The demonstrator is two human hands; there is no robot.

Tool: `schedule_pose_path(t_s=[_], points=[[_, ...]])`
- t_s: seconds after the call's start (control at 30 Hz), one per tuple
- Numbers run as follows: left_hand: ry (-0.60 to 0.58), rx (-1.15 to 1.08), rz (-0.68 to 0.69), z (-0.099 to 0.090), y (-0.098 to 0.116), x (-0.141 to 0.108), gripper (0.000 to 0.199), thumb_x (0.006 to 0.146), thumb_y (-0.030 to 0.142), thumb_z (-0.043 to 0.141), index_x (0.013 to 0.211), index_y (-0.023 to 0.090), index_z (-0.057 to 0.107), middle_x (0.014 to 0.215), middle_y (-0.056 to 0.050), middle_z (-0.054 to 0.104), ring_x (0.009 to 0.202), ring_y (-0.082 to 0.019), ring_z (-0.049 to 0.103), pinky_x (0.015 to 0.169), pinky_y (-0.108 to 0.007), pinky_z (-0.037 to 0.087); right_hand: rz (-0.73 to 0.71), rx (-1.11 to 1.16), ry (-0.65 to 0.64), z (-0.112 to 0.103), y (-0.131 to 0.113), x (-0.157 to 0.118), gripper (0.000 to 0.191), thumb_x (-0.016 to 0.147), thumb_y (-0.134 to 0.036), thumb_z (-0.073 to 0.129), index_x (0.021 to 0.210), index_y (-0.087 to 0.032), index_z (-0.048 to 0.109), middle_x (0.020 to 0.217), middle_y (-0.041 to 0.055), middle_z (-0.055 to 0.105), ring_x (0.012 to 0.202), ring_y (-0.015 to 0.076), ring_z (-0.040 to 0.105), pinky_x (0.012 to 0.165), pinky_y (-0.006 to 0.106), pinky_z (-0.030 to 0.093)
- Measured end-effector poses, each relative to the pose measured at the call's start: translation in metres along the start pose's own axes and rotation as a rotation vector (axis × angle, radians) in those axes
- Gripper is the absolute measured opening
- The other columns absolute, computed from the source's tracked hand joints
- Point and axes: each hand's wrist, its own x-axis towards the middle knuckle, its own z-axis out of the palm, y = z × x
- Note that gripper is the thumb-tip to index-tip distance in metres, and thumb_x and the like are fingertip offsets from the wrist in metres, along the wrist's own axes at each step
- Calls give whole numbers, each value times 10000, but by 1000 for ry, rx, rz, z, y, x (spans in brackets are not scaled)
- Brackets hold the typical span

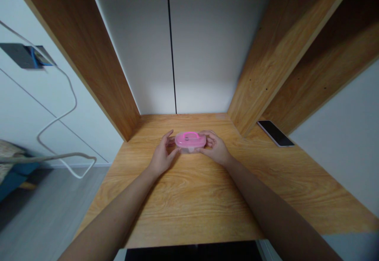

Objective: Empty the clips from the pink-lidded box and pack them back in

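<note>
A small oval plastic box [190, 141] has a pink lid with a brighter pink handle and a clear lower body. It is on or just above the wooden desk, toward the back; I cannot tell which. Around its left end curves my left hand [164, 152], thumb low at the front and fingers behind. On the opposite end, my right hand [216, 147] grips with the thumb in front and fingers over the lid's far edge. Both hands appear to touch the box. What is inside cannot be made out.
The wooden desk [189, 198] has upright side panels and a white back panel [204, 51]. A dark-screened phone [275, 133] lies at the right by the wall. A white cable [72, 91] hangs at the left near an opened wall socket [32, 55].
</note>
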Motion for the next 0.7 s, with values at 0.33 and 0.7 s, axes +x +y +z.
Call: schedule_pose_path(t_s=[0.33,0.7], points=[[-45,135,101,-4,8,1,434,918,284,655,1346,251,595,1316,-115,648,1200,-252,623,1065,-455,489,59,-19,-20,-2,3,-1,518,635,-245,887,1094,-219,649,1397,137,605,1206,255,650,1025,422,542],[-43,126,96,-4,9,2,389,917,262,654,1304,255,619,1304,-106,652,1181,-246,628,1044,-443,502,-81,-243,-85,0,-1,-6,610,712,-274,847,1240,-262,542,1381,108,584,1276,243,581,1061,410,502]])
